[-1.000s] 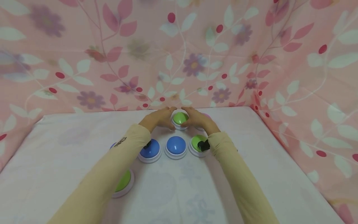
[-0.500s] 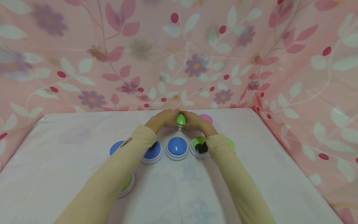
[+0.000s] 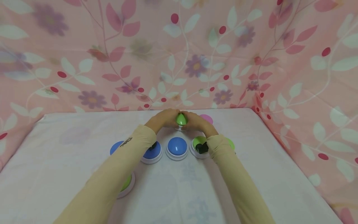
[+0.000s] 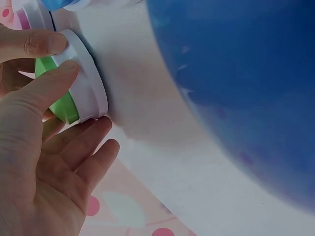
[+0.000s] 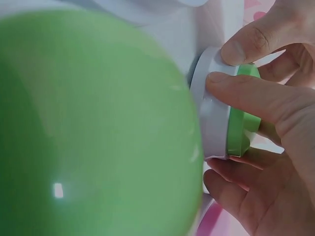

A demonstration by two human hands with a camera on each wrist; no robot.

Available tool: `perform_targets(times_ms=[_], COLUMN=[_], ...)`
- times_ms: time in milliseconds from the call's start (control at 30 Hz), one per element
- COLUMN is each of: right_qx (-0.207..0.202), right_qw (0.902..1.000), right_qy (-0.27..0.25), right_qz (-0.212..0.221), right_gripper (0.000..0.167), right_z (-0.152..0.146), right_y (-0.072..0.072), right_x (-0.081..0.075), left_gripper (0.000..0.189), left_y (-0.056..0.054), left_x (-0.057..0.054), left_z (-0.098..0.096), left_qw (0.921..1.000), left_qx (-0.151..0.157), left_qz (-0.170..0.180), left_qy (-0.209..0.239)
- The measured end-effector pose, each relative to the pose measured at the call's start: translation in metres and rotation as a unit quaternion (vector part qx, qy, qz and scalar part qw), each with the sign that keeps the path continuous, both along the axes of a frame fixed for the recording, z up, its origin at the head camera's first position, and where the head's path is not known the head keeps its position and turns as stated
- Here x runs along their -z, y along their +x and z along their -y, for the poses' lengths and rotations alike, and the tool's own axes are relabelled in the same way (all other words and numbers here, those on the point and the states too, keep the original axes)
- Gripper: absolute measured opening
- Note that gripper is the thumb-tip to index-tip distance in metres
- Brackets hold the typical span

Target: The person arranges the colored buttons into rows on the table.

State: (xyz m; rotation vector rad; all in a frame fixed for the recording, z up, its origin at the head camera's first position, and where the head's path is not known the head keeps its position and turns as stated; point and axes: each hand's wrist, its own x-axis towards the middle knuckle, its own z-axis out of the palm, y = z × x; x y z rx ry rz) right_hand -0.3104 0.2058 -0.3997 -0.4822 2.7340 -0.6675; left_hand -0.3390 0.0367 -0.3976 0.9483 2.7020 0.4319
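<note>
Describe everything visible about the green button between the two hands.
The green button has a bright green top on a round white base; both look like plastic. It stands upright on the pale cloth, beyond the rightmost blue button. The left hand and right hand curl around it, thumbs on the base, partly hiding it.

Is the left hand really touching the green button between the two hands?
Touching. The left wrist view shows it: the thumb of the left hand lies against the white rim of the green button, no gap visible.
</note>
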Motion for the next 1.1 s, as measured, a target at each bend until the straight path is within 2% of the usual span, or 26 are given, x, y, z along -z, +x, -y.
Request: perform_targets(times_ms=[300, 533, 667, 900, 1100], right_qx=[0.003, -0.015, -0.015, -0.019, -0.043], right_qw=[0.9998, 0.9985, 0.9972, 0.9951, 0.992], right_qy=[-0.017, -0.051, -0.072, -0.087, -0.104], right_qz=[0.004, -0.017, -0.016, -0.044, -0.057], right_gripper=[0.081, 0.079, 0.078, 0.08, 0.078], right_z=[-0.004, -0.004, -0.003, 0.001, 0.006], right_y=[0.004, 0.009, 0.011, 0.009, 0.013], right_x=[-0.006, -0.014, -0.018, -0.028, -0.041], left_gripper=[0.045, 0.054, 0.06, 0.063, 0.062], left_y=[0.007, 0.013, 0.016, 0.021, 0.028], left_x=[-0.012, -0.022, -0.026, -0.03, -0.036], left_z=[0.002, 0.01, 0.017, 0.035, 0.052], left_qw=[0.9999, 0.9998, 0.9995, 0.9955, 0.9907], left_qx=[0.013, 0.008, 0.006, 0.001, 0.027], left_qz=[-0.008, -0.017, -0.023, -0.042, -0.077], left_qy=[-0.005, 0.004, 0.022, 0.085, 0.109])
